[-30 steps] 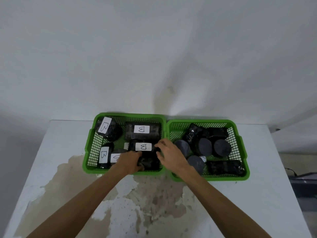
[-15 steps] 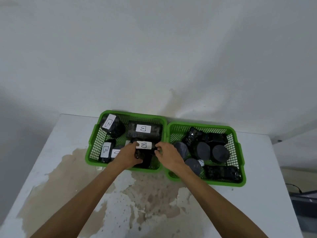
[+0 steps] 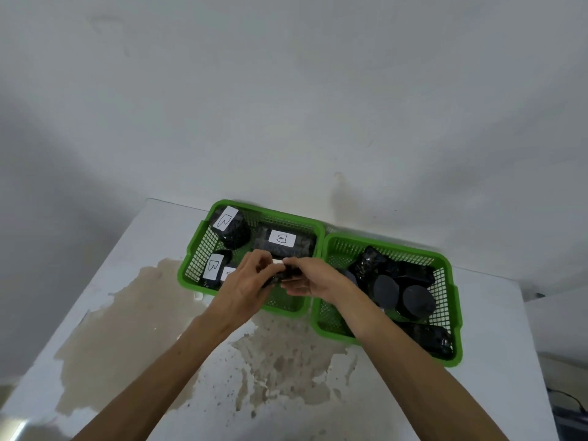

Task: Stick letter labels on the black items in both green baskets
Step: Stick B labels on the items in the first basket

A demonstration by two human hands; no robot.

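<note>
My left hand (image 3: 251, 283) and right hand (image 3: 313, 278) grip one black item (image 3: 286, 275) between them, long axis left-right; unlabelled items lie rightward in the right basket (image 3: 445, 262).

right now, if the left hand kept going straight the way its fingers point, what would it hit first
The left hand points away and slightly right, already on the small black item both hands hold. Beyond it, most likely the long black item with a B label at the back of the left green basket, though depth is unclear.

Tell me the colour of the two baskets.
Both baskets are bright green, plain in the head view.
</note>
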